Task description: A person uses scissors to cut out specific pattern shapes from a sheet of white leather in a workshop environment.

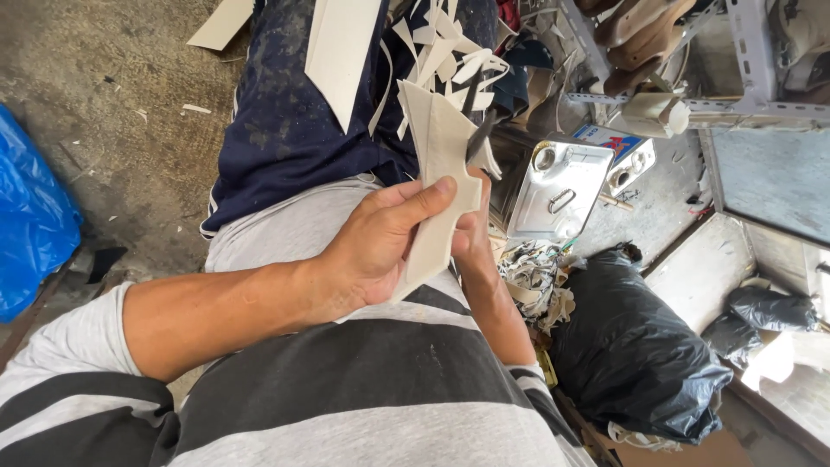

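Observation:
My left hand grips a cream-coloured flat piece of sheet material, thumb pressed across its front, holding it upright over my lap. My right hand sits behind the piece, mostly hidden by it, and holds a dark tool whose tip rests against the piece's upper edge. Thin cream offcut strips lie on my dark blue trousers beyond the hands.
A metal rectangular can with a handle stands to the right. A black plastic bag and a pile of scraps lie below it. A blue bag sits at left on the concrete floor. A metal rack stands upper right.

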